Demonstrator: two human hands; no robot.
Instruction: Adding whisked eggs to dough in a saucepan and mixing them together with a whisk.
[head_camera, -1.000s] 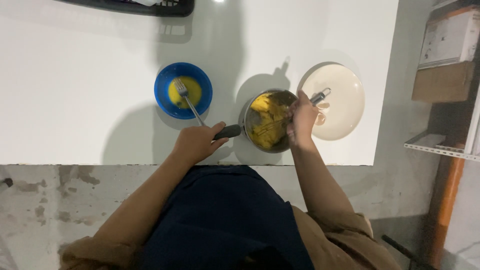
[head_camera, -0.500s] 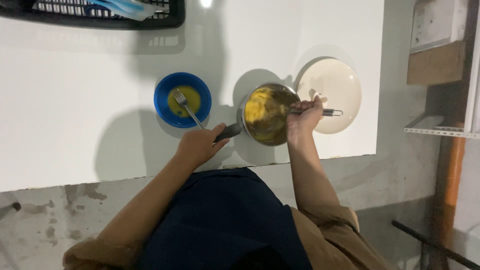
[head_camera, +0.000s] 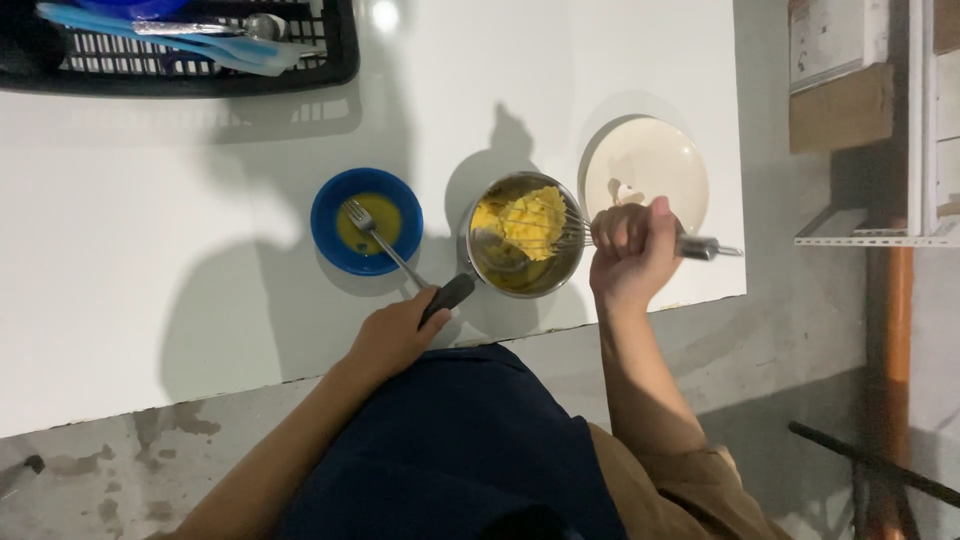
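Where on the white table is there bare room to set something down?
The white table is bare left of the blue bowl, below the black basket. Crowded: bowl, small metal pan, cream plate, left hand, right hand.

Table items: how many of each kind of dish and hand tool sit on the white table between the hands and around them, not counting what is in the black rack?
Bowls: 1, the blue bowl
Pans: 1, the small pan, handle in the left hand
Plates: 1, the cream plate
Forks: 1, the fork in the bowl
Whisks: 1, the whisk in the right hand
Total: 5
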